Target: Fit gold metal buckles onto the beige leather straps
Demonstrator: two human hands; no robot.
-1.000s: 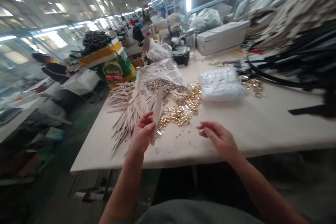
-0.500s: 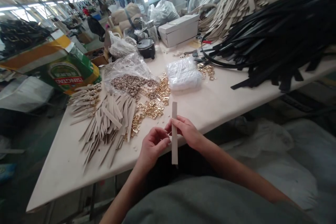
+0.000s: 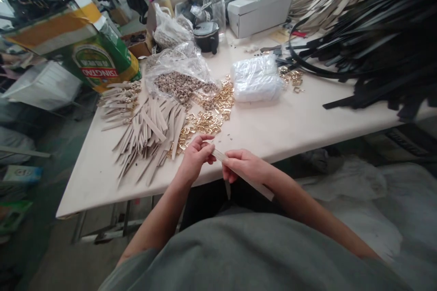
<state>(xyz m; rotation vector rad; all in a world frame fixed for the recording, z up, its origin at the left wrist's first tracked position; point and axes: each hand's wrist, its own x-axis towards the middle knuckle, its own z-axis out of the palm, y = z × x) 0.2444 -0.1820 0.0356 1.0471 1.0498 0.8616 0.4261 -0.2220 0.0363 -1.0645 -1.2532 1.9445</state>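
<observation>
Strip [image 3: 261,189] slants beside the near edge of the table [image 3: 273,138], its far end pinched by the left hand [image 3: 195,159], the right hand [image 3: 248,167] clamped farther down. It looks light and bendy; gripping its flat faces near the end should suit.

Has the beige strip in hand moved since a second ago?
Yes. Against the gold buckle pile, the beige strip has moved right and nearer, and in this view now crosses the front edge of the table.
</observation>
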